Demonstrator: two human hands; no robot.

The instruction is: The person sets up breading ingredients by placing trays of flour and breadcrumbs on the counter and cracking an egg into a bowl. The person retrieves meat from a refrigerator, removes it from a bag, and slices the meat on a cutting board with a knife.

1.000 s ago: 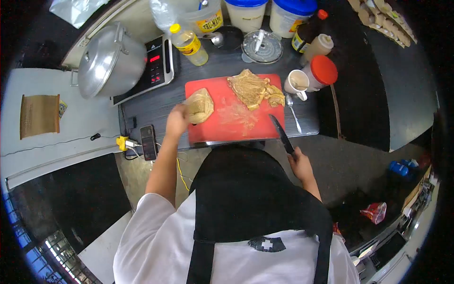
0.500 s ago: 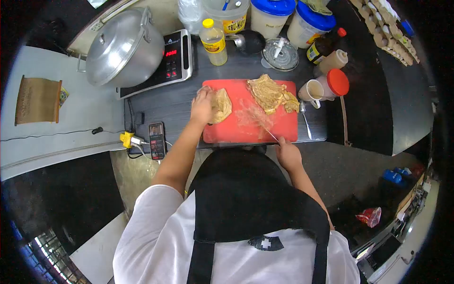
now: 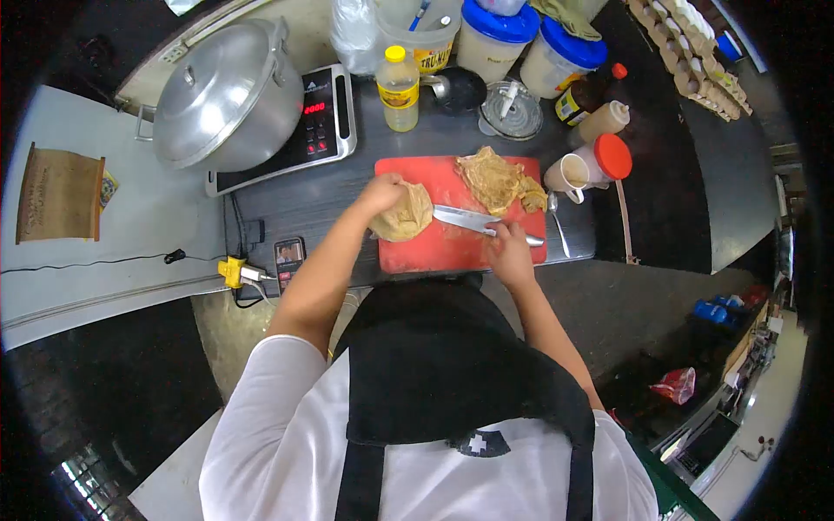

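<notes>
On the red cutting board (image 3: 452,247) lies a light brown, wrinkled round piece (image 3: 405,215) at the left. My left hand (image 3: 382,191) grips its upper left edge with closed fingers. My right hand (image 3: 509,243) is closed round a knife (image 3: 463,218), whose blade lies flat and points left, its tip at the right edge of the round piece. A larger crumpled brown sheet (image 3: 491,178) rests at the board's upper right, with a smaller folded bit (image 3: 532,194) beside it.
Left stands a lidded pot (image 3: 221,100) on an induction cooker (image 3: 326,130). Behind the board are an oil bottle (image 3: 399,91), a small black pan (image 3: 460,89) and a glass lid (image 3: 511,110). A mug (image 3: 566,175), red-lidded jar (image 3: 611,158) and spoon (image 3: 558,224) are right.
The knife has swung round from pointing up to lying flat across the board, its tip now near the round piece. My left hand has shifted to that piece's upper edge.
</notes>
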